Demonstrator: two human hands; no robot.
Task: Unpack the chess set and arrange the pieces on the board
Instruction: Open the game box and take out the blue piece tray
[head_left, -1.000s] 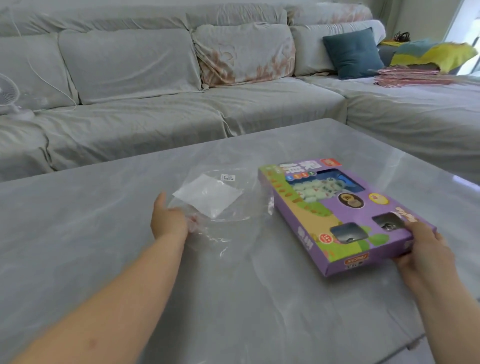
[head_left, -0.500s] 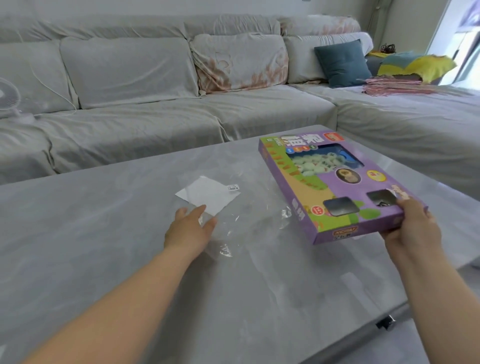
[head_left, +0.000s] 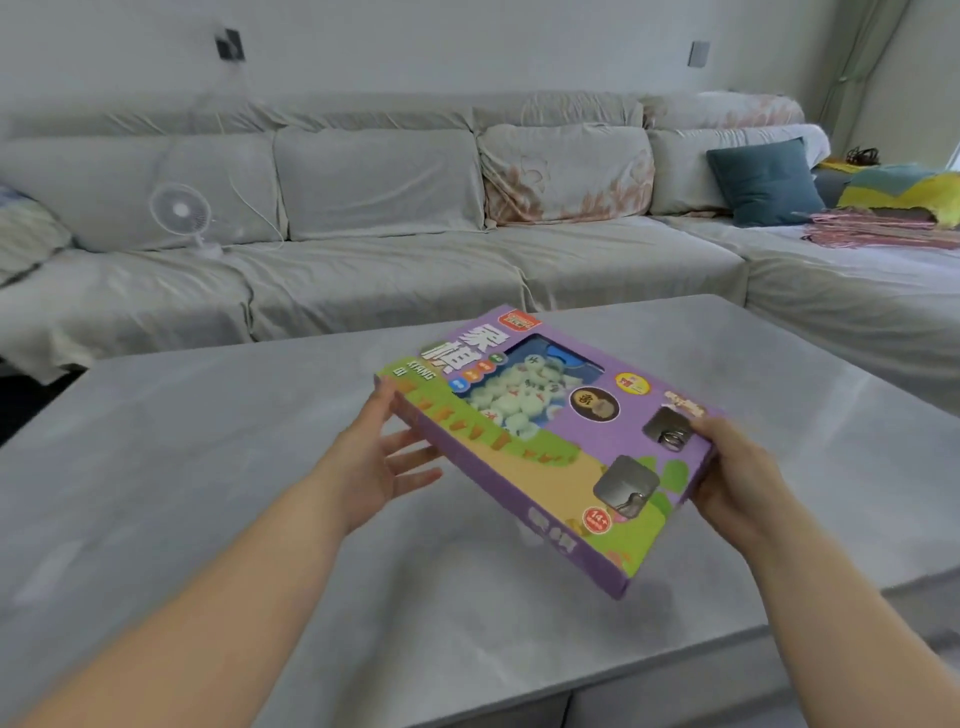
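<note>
Chess box (head_left: 550, 457) aloft between left hand (head_left: 379, 462) and right hand (head_left: 737, 478).

The chess box (head_left: 545, 447) is above the table (head_left: 208, 467), between your left hand (head_left: 374, 457) and your right hand (head_left: 737, 478). The sofa (head_left: 389, 270) lies far behind, with a fan (head_left: 181, 213) on its left part.

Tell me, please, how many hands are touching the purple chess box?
2. The left hand touches the chess box at its left edge with straight fingers; the right hand grips its right end.
</note>
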